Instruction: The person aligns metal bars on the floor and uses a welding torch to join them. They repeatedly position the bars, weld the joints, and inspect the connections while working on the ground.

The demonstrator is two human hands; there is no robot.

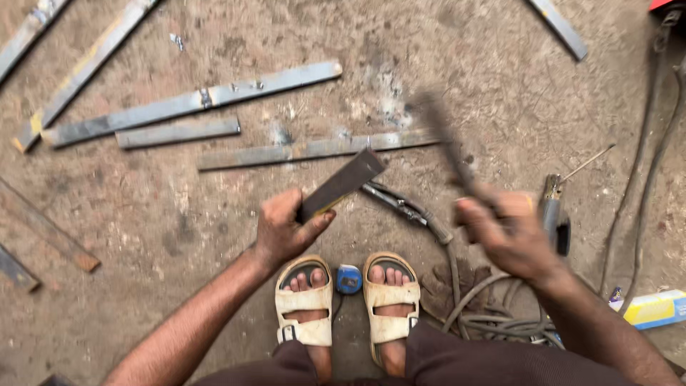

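While the person crouches over the dirt floor (179, 214), the left hand (282, 229) pinches a short flat steel piece (341, 184), dark and rusty, tilted upward above the sandalled feet (307, 300). The thumb and fingers close tightly on its lower end. The right hand (507, 232) is curled as a fist around a thin dark tool (446, 143) (too blurred to identify), raised beside the piece. Longer steel bars (193, 104) lie on the floor beyond.

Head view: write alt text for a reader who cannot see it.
Seen from above, a squatting person's left hand grips a short flat metal bar while the right hand holds a motion-blurred tool. Long steel strips lie on the dirt floor; a blue tape measure sits between sandalled feet.
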